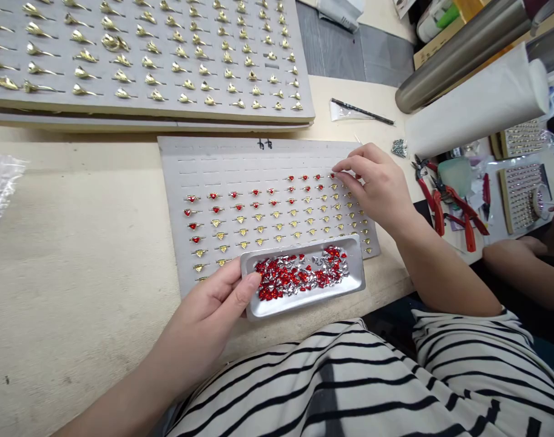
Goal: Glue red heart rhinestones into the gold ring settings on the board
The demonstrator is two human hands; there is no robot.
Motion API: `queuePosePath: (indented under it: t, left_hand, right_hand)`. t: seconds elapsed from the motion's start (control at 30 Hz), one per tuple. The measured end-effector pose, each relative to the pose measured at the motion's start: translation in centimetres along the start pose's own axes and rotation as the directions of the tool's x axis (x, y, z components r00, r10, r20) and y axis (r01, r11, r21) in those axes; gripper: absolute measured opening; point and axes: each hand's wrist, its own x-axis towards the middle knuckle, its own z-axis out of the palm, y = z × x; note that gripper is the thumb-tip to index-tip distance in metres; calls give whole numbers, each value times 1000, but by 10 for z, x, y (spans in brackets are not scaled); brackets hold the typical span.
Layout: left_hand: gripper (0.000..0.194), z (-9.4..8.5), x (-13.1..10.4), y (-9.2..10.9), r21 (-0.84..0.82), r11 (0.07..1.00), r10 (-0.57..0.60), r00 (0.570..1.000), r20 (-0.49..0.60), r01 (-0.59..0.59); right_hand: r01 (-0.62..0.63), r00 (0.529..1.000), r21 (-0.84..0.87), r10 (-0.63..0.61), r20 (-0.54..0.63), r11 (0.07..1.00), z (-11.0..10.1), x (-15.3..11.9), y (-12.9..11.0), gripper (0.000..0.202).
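Grey slotted ring board [222, 170], centre of frame, flat on the table [76, 243]: rows of gold heart-shaped ring settings [277, 226], upper rows and left column already filled with red stones, remainder bare gold.
Right hand [377, 182], upper right edge of board: grip narrow, thumb and forefinger pinched at the last red-stoned ring [334, 176] of the top row; whether a stone sits between the fingertips cannot be told.
Silver metal tray [354, 280], lower centre, overlapping the board's near edge: heap of red heart stones [299, 274], some lying foil side up.
Left hand [213, 309], lower left of tray: grip closed on the tray's left end, thumb over the rim.
Larger grey board of gold rings [144, 54], upper left.
Red-handled pliers [440, 203], right of frame.
White paper roll [477, 103], upper right.
Another person's arm [522, 267], far right.
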Motion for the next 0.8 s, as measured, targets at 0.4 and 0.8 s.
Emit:
queuePosePath:
  t: [0.4, 0.8]
  left_hand:
    - [35, -2, 1, -7, -150, 988, 39, 998, -46, -45]
    - [36, 0, -1, -5, -98, 993, 67, 996, -58, -72]
  right_hand:
    - [288, 957, 92, -291, 15, 953, -45, -66, -79, 28]
    - [260, 965, 50, -262, 26, 964, -37, -68, -79, 20]
